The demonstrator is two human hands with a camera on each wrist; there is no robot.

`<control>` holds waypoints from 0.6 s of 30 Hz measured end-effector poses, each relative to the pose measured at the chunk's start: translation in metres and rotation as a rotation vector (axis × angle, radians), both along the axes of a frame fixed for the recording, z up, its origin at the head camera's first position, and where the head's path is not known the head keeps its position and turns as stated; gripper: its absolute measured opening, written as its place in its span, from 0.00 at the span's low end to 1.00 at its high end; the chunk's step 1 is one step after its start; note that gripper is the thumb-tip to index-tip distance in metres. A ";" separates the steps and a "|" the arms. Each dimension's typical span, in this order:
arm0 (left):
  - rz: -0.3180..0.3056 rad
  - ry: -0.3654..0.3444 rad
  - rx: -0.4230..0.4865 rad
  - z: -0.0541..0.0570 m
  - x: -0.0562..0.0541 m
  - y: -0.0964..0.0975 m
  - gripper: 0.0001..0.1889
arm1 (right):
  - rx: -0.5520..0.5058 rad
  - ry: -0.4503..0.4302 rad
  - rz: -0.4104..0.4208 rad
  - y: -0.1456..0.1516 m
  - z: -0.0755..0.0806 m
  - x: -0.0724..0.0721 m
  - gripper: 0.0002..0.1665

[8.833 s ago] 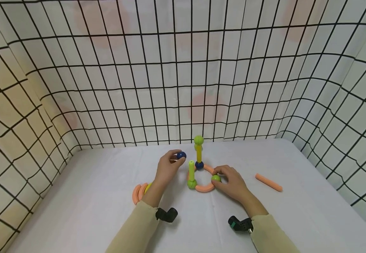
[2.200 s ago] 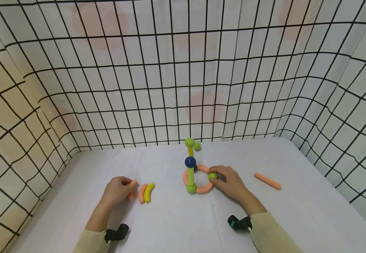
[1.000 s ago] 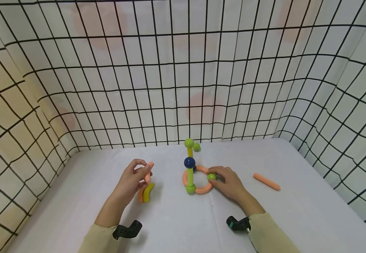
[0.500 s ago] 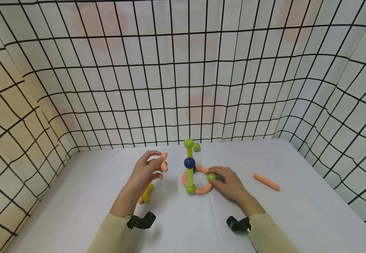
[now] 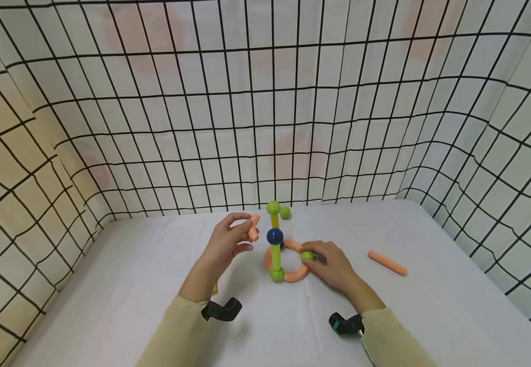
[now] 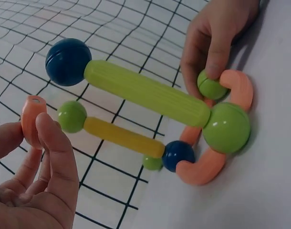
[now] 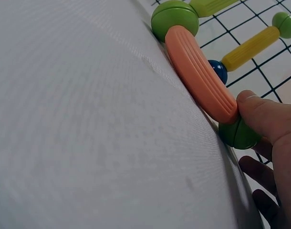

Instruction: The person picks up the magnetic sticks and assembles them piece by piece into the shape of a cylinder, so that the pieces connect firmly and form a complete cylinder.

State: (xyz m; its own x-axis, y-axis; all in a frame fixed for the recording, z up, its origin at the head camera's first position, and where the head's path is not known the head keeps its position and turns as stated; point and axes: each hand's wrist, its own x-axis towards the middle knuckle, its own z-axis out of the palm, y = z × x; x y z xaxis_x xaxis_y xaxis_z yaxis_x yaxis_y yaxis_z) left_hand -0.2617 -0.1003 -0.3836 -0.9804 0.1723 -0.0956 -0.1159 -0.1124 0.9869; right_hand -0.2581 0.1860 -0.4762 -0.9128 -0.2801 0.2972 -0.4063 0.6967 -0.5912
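Observation:
My left hand [image 5: 226, 242] pinches a curved orange rod [image 6: 32, 121] between thumb and fingers, raised just left of the upright rods. A ring of curved orange rods [image 7: 195, 71] joined by balls lies on the table. From its near green ball [image 6: 226, 128] rises a light-green rod [image 6: 148, 92] topped by a blue ball [image 5: 275, 236]. Behind it, a yellow rod [image 6: 124, 137] stands on another blue ball [image 6: 178, 156] and carries a green ball [image 5: 273, 207]. My right hand [image 5: 331, 265] grips the ring's right-hand green ball [image 5: 307, 257] with thumb and fingers.
A straight orange rod [image 5: 387, 263] lies on the white table at the right. A loose green ball [image 5: 285, 213] sits behind the structure. Part of a yellow curved rod [image 5: 215, 289] shows beside my left wrist. Black netting [image 5: 265, 127] over white cloth encloses the table.
A blue ball came to sit on the light-green rod. My left hand then picked up a curved orange rod from the left and carried it rightward to the structure. My right hand stayed put.

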 end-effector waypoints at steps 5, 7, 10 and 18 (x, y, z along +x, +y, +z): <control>-0.008 -0.015 0.025 0.002 -0.004 0.009 0.19 | 0.008 0.004 0.000 0.000 0.000 0.000 0.17; -0.011 -0.021 0.030 0.004 -0.005 0.012 0.19 | 0.010 0.006 0.000 0.000 -0.001 -0.001 0.17; -0.017 -0.023 0.037 0.006 -0.006 0.016 0.19 | 0.016 0.012 0.000 0.001 -0.003 -0.001 0.17; -0.022 -0.013 0.050 0.010 -0.009 0.021 0.18 | 0.006 0.011 -0.003 0.002 -0.005 -0.002 0.17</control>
